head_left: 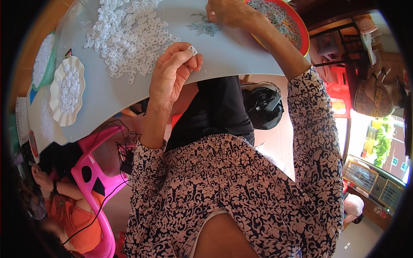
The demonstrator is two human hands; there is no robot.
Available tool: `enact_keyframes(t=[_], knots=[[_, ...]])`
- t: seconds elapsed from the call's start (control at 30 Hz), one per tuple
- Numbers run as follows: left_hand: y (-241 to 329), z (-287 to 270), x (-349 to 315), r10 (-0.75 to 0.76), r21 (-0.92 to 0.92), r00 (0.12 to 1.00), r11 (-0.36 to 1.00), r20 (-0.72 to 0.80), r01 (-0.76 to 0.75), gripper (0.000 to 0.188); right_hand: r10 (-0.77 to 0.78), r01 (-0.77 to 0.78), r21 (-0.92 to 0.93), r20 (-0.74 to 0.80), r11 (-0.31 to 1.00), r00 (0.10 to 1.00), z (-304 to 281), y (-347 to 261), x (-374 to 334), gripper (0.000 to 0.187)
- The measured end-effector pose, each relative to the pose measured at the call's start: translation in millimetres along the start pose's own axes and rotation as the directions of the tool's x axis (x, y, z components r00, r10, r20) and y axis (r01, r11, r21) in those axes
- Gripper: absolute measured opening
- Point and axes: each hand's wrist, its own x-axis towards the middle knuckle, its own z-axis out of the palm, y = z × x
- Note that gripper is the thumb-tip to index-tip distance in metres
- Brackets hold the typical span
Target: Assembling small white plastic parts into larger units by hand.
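Between thumb and fingertips, my left hand [174, 69] pinches a small white plastic piece with holes [193, 50], just above the near edge of the grey table [107, 86]. To its left, a broad heap of similar white pieces [133, 38] covers the tabletop. My right hand [228, 13] is at the top of the view, fingers curled down beside a small pile of thin grey metal pieces [205, 26]. What its fingertips hold, if anything, is hidden. Right of it stands a round red-and-yellow-rimmed tray [304, 38] full of such metal pieces.
A scalloped cream dish [58, 107] with white pieces stands at the left, beside a green basket [52, 60] of white bits. A person in orange [84, 215] sits by a pink chair [97, 180]. A black plastic bag [262, 114] is under the table.
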Motion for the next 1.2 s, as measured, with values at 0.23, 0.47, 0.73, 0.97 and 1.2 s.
enact_keyframes(t=[0.23,0.47,0.73,0.97,1.2], knots=[[-2,0,1,0.0,0.004,1.0,1.0,-0.005,0.0,0.01,0.311,-0.338,0.427,0.133,0.839,0.941,-15,-1,16,0.023],[-1,0,-1,0.024,0.048,0.998,0.999,-0.053,-0.021,0.01,0.375,-0.391,0.706,0.19,0.59,0.908,-46,-19,-26,0.023],[-4,12,-6,0.11,0.216,0.993,0.972,-0.052,-0.096,0.01,0.532,0.138,0.91,0.102,-0.392,0.841,-20,-99,-75,0.014],[-8,21,-5,0.187,0.436,0.98,0.889,-0.071,-0.139,0.01,0.63,0.292,0.854,0.052,-0.43,0.775,-19,-110,-70,0.014],[-16,24,-6,0.299,0.428,0.949,0.874,-0.101,-0.23,0.01,0.697,0.326,0.827,0.107,-0.458,0.709,-28,-121,-61,0.014]])
